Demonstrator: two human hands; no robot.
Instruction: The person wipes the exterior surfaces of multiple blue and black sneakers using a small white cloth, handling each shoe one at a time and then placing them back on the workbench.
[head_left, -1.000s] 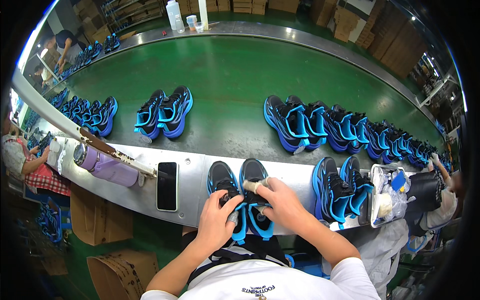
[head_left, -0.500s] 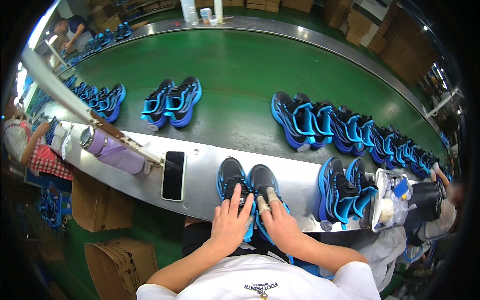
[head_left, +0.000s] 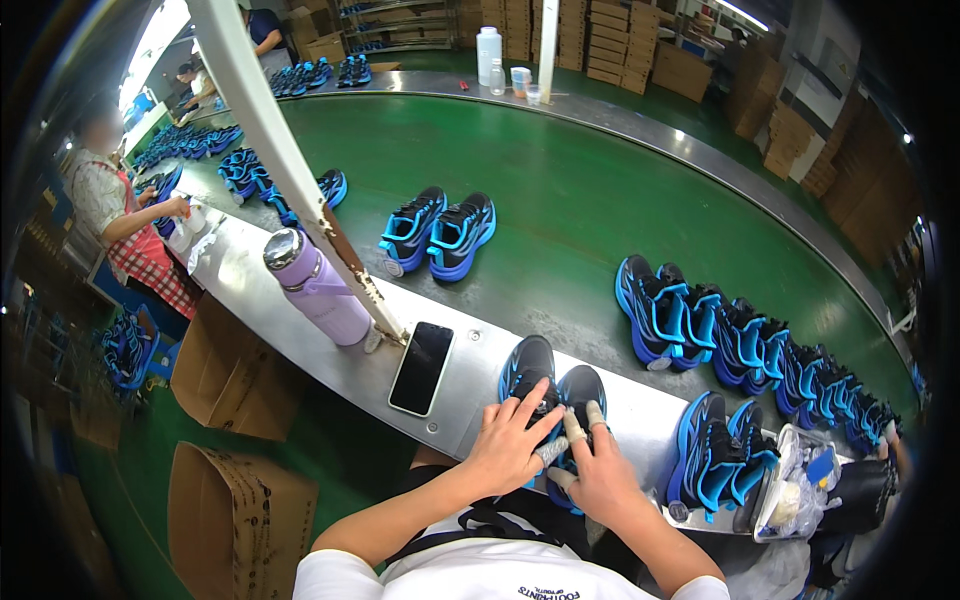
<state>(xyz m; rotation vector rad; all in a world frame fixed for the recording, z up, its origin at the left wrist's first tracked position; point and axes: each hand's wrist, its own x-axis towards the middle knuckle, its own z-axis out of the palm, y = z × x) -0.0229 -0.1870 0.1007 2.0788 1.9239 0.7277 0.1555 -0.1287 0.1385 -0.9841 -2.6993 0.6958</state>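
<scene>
both hands are down on the pair of shoes (head_left: 545, 385) at the near edge of the steel tabletop (head_left: 640, 415), just right of the black phone (head_left: 421, 367). left hand (head_left: 508, 447) lies flat, fingers spread over the left shoe's laces; right hand (head_left: 597, 478) curls over the right shoe, taped fingers up (neither hand clamps anything, as far as i can tell). the shoes run lengthwise away from the body, toes toward the green belt (head_left: 560, 200), directly ahead of both hands, equally near. black uppers, bright blue soles and trim. right of the phone and further along, another blue pair (head_left: 715, 460).
</scene>
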